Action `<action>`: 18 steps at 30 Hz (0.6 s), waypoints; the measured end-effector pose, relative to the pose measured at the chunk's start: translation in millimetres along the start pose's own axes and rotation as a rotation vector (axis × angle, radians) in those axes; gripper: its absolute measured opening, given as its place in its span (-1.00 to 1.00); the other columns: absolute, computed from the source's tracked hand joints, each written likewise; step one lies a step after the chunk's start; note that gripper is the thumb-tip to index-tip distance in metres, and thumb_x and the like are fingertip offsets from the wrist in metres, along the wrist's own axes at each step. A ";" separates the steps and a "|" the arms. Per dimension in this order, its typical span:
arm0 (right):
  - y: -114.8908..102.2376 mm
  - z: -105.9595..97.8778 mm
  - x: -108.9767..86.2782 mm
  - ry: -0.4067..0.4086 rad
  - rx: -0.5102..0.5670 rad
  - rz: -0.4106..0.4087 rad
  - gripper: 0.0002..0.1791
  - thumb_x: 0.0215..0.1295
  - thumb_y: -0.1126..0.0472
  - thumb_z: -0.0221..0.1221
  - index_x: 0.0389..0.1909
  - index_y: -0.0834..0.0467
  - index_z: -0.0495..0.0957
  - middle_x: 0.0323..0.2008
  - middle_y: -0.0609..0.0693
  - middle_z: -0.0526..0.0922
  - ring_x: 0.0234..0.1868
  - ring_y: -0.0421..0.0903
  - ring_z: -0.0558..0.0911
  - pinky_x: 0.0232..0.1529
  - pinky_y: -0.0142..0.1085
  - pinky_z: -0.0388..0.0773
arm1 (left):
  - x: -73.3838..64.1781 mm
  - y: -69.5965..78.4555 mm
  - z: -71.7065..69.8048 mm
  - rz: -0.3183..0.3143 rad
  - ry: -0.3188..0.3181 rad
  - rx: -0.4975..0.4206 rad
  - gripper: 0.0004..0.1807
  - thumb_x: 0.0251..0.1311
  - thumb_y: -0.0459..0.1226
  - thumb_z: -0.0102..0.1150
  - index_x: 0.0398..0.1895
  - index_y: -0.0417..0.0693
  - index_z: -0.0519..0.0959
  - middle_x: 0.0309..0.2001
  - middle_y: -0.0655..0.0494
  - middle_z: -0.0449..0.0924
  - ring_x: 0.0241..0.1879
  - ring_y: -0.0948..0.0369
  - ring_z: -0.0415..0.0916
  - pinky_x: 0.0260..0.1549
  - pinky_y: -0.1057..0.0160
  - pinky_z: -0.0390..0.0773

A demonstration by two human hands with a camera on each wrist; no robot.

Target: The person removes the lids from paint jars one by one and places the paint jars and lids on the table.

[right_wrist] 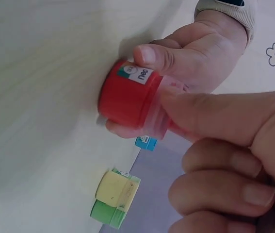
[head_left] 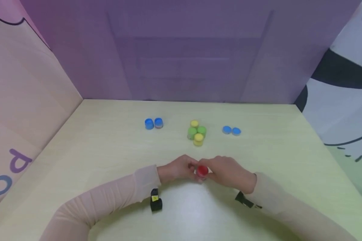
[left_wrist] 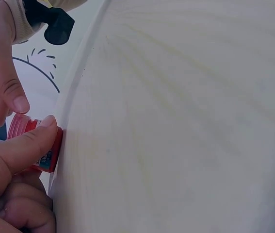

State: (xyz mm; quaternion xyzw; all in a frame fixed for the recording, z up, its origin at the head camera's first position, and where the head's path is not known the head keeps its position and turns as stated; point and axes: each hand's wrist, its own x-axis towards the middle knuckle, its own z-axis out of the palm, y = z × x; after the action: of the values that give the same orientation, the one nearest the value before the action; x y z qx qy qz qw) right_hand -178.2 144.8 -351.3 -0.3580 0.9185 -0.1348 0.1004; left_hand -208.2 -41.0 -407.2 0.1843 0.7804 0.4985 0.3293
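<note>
Fingers of the left hand (head_left: 179, 168) curl snugly round the small red jar (right_wrist: 123, 101), upright, base at or just above the tabletop (head_left: 123, 140); opposite, the right hand (head_left: 229, 172) pinches its clear lid (right_wrist: 157, 114) between thumb and forefinger, other fingers folded in. Trouble here? Should the left grip prove weaker than a twist from the right, the jar could spin or tip. The right wrist view gives us the jar's label (right_wrist: 140, 74), unseen from the head, which alone catches flat blue lids (head_left: 236, 131) beyond the jar, rightward.
</note>
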 end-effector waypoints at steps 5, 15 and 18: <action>-0.4 2.4 -0.8 0.015 0.020 0.039 -0.65 0.17 0.10 0.29 -0.05 0.10 0.50 -0.53 -0.16 0.57 -0.60 -0.29 0.40 -0.48 -0.42 0.45 | 0.1 -0.9 0.3 -0.003 0.011 0.004 -0.72 0.02 -0.32 0.37 -0.16 0.12 0.69 -0.45 0.17 0.53 -0.37 0.21 0.32 -0.35 0.29 0.28; -6.0 9.1 2.5 0.029 -0.015 0.205 -0.58 0.14 -0.14 0.26 -0.39 0.11 0.37 -0.74 -0.12 0.27 -0.73 -0.23 0.25 -0.69 -0.43 0.11 | 1.3 -2.4 1.0 -0.020 0.030 -0.016 -0.66 0.00 -0.37 0.37 -0.11 0.11 0.69 -0.61 0.16 0.31 -0.49 0.24 0.26 -0.49 0.36 0.24; -8.2 9.9 3.9 0.008 -0.020 0.233 -0.58 0.13 -0.14 0.26 -0.38 0.13 0.38 -0.72 -0.10 0.30 -0.71 -0.21 0.29 -0.68 -0.42 0.16 | 1.1 -2.4 0.6 -0.017 0.028 -0.009 -0.66 0.01 -0.38 0.36 -0.11 0.09 0.69 -0.58 0.15 0.33 -0.46 0.23 0.26 -0.48 0.35 0.24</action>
State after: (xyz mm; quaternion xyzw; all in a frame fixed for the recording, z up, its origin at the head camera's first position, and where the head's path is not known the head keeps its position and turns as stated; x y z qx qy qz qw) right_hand -173.1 134.6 -358.3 -0.2493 0.9555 -0.1146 0.1080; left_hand -208.5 -41.0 -409.9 0.1692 0.7841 0.5018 0.3236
